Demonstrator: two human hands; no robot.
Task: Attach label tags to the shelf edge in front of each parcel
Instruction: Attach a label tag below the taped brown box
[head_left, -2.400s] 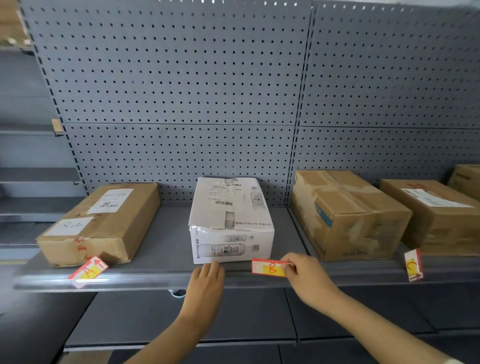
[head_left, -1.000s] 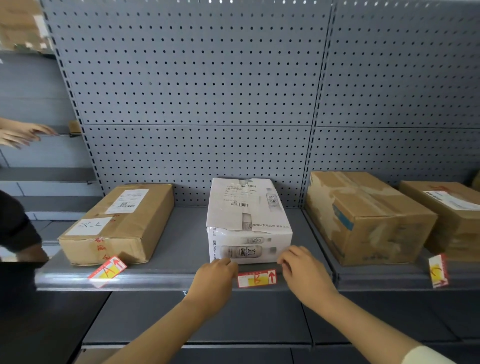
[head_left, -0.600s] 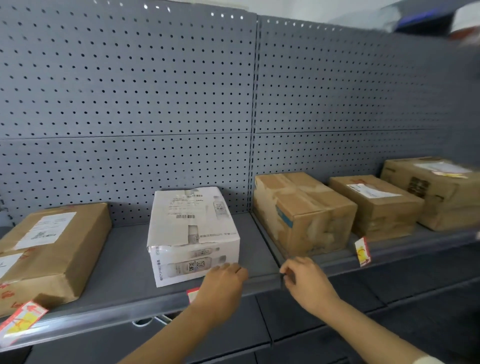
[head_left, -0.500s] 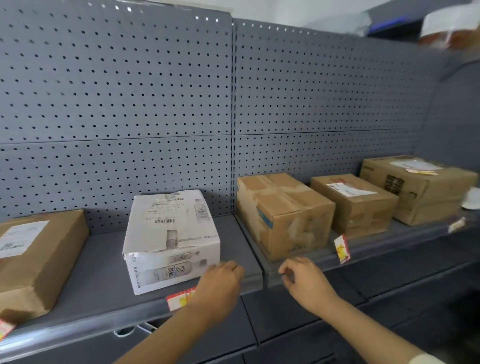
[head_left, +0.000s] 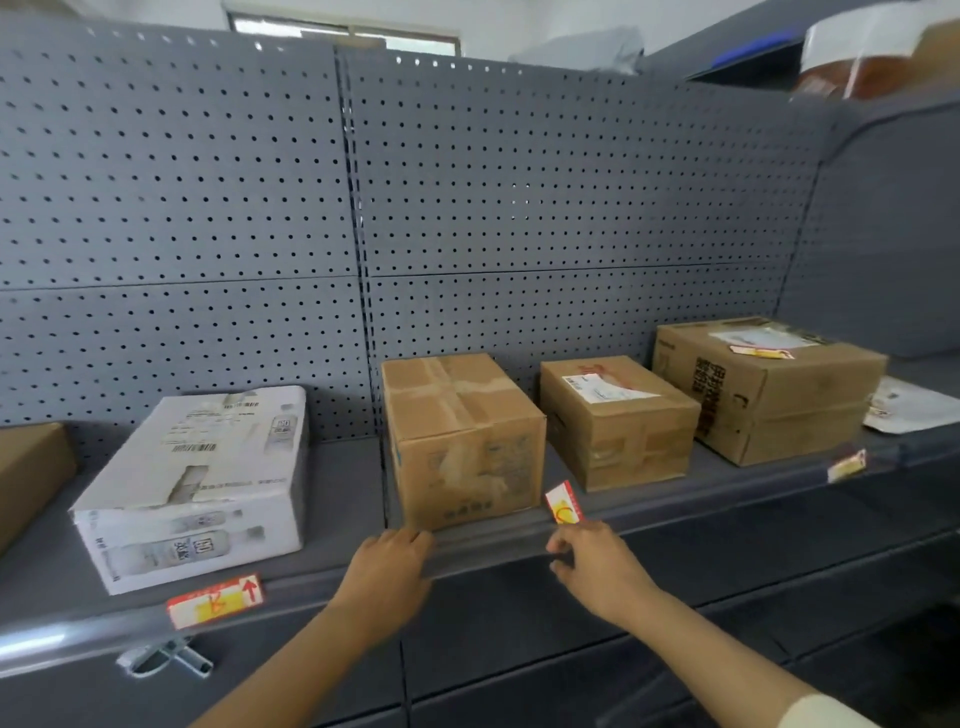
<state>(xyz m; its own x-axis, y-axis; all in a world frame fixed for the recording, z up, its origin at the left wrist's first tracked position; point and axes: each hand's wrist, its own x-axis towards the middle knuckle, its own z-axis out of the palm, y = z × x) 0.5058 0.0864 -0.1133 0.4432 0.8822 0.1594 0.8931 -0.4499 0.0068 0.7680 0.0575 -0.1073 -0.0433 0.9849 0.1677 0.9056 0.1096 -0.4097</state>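
A white parcel (head_left: 197, 478) sits on the grey shelf, and a red-and-yellow label tag (head_left: 215, 603) lies flat on the shelf edge (head_left: 493, 545) in front of it. To its right stands a brown parcel (head_left: 462, 441). A second tag (head_left: 562, 503) stands tilted at that parcel's front right corner. My left hand (head_left: 387, 566) rests palm down on the shelf edge below the brown parcel. My right hand (head_left: 597, 566) has curled fingers, and their tips touch the lower end of the tilted tag. Whether they pinch it is unclear.
Two more brown parcels (head_left: 618, 421) (head_left: 769, 384) stand further right, with a third tag (head_left: 847, 465) on the edge below the larger one. A white mailer (head_left: 914, 405) lies at the far right. Another brown parcel (head_left: 26, 473) shows at the left border. Grey pegboard backs the shelf.
My view and both hands have shifted right, from the white parcel, where the tag now sits on the edge, to the brown parcel. My right hand has reached the tilted tag.
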